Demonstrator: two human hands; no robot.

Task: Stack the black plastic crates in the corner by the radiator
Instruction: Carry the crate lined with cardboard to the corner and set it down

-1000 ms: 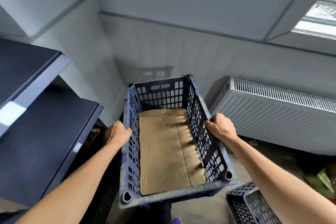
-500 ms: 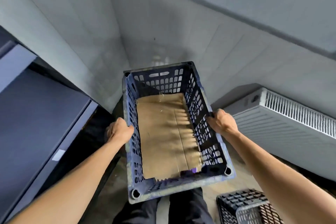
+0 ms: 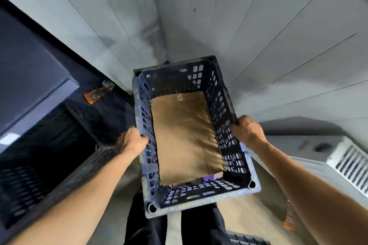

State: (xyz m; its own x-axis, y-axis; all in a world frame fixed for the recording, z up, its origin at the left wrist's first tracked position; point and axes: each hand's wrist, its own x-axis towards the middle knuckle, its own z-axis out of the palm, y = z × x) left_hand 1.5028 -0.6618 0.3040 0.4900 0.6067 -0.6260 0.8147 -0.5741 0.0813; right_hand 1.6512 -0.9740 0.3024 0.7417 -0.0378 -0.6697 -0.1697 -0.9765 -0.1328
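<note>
Left hand (image 3: 130, 142) and right hand (image 3: 248, 132) grip the black perforated plastic crate's (image 3: 201, 199) side rims, between white metal radiator (image 3: 318, 147) and second black mesh crate (image 3: 39, 165).

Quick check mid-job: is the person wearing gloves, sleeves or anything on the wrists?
No gloves: left hand and right hand are bare. Left forearm and right forearm show no sleeves, watch or bands up to the picture's edge. No rings visible. Dark trousers below.
</note>
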